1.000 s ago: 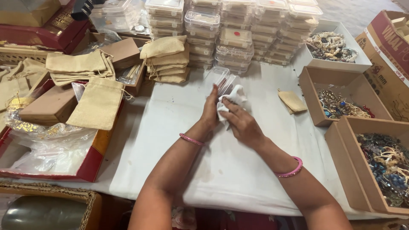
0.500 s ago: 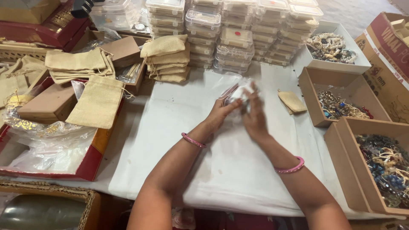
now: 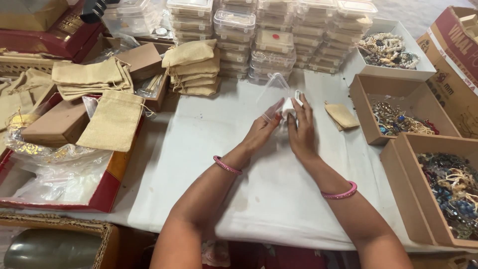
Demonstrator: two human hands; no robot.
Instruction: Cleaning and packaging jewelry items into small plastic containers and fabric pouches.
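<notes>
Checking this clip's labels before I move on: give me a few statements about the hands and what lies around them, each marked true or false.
1. Both hands hold a small clear plastic box with its lid up. True; the left hand and right hand meet on it above the white cloth.
2. The lone burlap pouch lies left of the hands. False; it lies to their right, near a cardboard box of jewellery.
3. Stacks of clear plastic boxes stand beyond the hands. True.
4. Each wrist bears a blue bangle. False; both bangles are pink.
5. The folded burlap pouches are piled in the cardboard boxes on the right. False; those hold jewellery.
</notes>
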